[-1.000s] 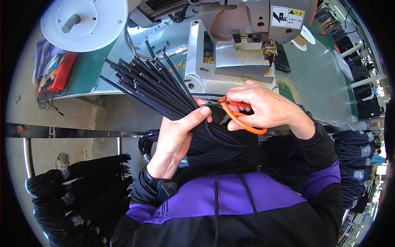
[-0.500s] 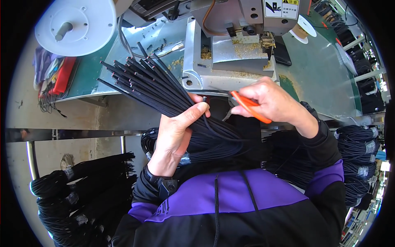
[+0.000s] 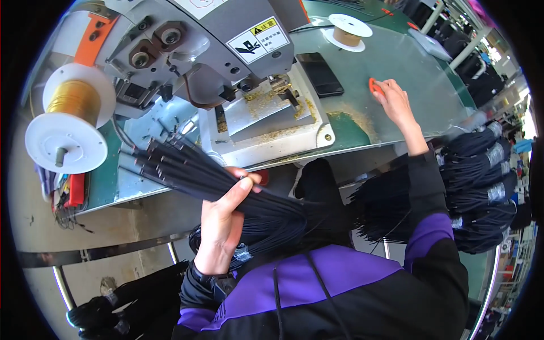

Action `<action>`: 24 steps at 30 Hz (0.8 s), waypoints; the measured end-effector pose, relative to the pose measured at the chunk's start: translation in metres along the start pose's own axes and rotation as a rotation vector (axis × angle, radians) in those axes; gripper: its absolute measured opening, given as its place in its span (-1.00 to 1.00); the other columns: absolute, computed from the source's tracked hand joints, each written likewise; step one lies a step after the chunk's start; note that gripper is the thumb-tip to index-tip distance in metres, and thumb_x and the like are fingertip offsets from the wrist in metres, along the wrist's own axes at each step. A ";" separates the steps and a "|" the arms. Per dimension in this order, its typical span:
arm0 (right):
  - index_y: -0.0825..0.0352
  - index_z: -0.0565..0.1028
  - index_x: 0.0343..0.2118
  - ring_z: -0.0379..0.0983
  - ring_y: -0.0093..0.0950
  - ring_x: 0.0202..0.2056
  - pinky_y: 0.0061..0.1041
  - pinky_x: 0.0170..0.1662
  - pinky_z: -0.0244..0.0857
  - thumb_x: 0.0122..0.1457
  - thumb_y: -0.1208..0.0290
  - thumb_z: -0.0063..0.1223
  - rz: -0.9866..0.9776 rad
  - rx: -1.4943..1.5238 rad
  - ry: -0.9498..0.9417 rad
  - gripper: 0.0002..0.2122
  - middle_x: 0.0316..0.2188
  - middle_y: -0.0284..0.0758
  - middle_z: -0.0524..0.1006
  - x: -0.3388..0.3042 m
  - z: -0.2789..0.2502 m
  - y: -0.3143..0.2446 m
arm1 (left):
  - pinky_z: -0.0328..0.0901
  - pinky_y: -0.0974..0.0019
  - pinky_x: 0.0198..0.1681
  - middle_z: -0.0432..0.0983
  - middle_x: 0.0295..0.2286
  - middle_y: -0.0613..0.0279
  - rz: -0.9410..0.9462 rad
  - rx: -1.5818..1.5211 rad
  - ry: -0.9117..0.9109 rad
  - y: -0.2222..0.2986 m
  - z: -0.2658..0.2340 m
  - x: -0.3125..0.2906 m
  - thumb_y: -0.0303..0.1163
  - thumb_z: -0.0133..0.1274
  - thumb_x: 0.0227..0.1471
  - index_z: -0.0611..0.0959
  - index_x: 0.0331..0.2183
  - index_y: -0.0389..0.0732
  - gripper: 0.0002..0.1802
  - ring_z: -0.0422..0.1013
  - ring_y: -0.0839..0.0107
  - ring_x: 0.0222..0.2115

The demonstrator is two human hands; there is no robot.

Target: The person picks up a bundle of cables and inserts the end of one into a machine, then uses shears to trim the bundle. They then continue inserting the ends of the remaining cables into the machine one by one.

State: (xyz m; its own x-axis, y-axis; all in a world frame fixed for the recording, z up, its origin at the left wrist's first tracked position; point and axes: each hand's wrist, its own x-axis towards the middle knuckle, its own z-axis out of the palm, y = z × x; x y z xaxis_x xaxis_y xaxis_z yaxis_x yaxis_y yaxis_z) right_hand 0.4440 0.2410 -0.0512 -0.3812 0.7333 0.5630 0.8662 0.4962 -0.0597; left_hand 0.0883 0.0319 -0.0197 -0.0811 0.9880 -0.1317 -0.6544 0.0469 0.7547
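Note:
A thick bundle of black cords point(image 3: 192, 173) is gripped in my left hand point(image 3: 225, 218), thumb pressed over the top. The cut ends fan out to the upper left, and the other ends loop down toward my lap. Out over the table at the right, my right hand point(image 3: 395, 105) has its fingers closed on a pair of orange-handled snips point(image 3: 374, 86). Only part of the orange handle shows; the blades are hidden. A black phone point(image 3: 320, 74) lies to the left of that hand.
A grey machine point(image 3: 226, 51) with a metal base point(image 3: 272, 144) stands ahead, with golden scraps on it. A spool of gold thread point(image 3: 73, 99) hangs at the left, and another spool point(image 3: 349, 32) sits on the table. Tied black cord bundles point(image 3: 481, 181) hang on the right rail.
My right hand has moved away from the bundle, out to the right over the table, with the orange-handled snips. The view has turned right; my left hand keeps hold of the cords.

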 end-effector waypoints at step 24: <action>0.31 0.34 -0.70 -0.07 -0.75 -0.75 -0.74 -0.66 -0.20 0.11 0.22 -0.19 0.686 2.001 -0.489 -0.67 -0.80 -0.54 0.16 0.027 -0.028 -0.230 | 0.23 0.29 -0.30 0.34 -0.54 0.23 0.066 -0.153 0.152 0.006 0.004 0.011 -0.50 0.03 -0.13 0.42 -0.40 -0.24 -0.83 0.30 0.36 -0.49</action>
State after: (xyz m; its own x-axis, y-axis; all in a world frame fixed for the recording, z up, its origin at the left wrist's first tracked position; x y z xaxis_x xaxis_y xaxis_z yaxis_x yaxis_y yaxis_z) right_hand 0.2434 0.1333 0.0009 -0.5546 0.8267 -0.0947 -0.4069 -0.3687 -0.8357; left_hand 0.0864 0.0438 -0.0143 -0.2329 0.9539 -0.1893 -0.7494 -0.0520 0.6600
